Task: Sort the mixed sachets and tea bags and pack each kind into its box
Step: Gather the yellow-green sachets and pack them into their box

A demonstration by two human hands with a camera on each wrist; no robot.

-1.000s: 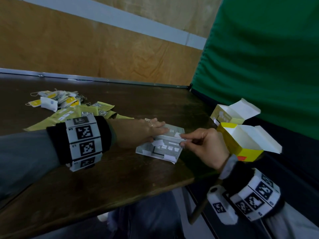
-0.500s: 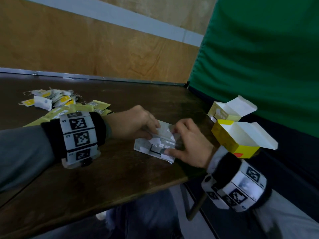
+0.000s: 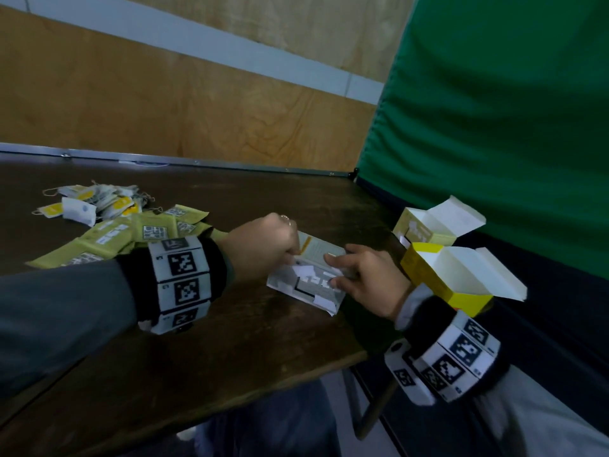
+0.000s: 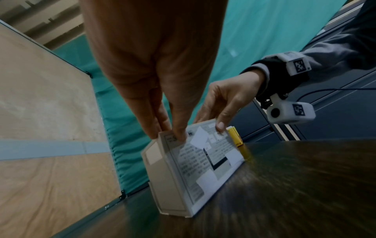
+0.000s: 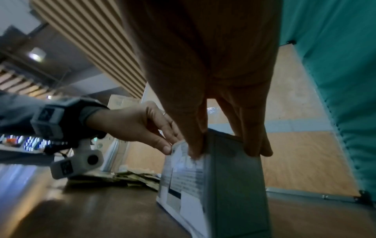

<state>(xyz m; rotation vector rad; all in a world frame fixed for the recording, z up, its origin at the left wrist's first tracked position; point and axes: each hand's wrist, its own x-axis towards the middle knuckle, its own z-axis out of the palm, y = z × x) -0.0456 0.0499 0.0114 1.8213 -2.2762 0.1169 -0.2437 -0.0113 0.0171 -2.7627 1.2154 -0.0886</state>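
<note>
so both hands are on the grey box (image 3: 308, 280) near the front edge of the table (image 3: 197, 357). right hand (image 3: 365, 280) clamps its right end between thumb and fingers to steady it, while left hand (image 3: 260, 247) pinches the far-left corner, probably working a flap open, though blur hides it. just beyond, two open boxes, yellow box (image 3: 441, 275) and pale box (image 3: 425, 229), wait for filling. farther left, green sachets (image 3: 131, 232) and tea bags (image 3: 89, 202) lie unsorted.

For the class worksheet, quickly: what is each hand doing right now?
Left hand: pinches the far left corner of the grey box.
Right hand: grips the same box's right end.
</note>
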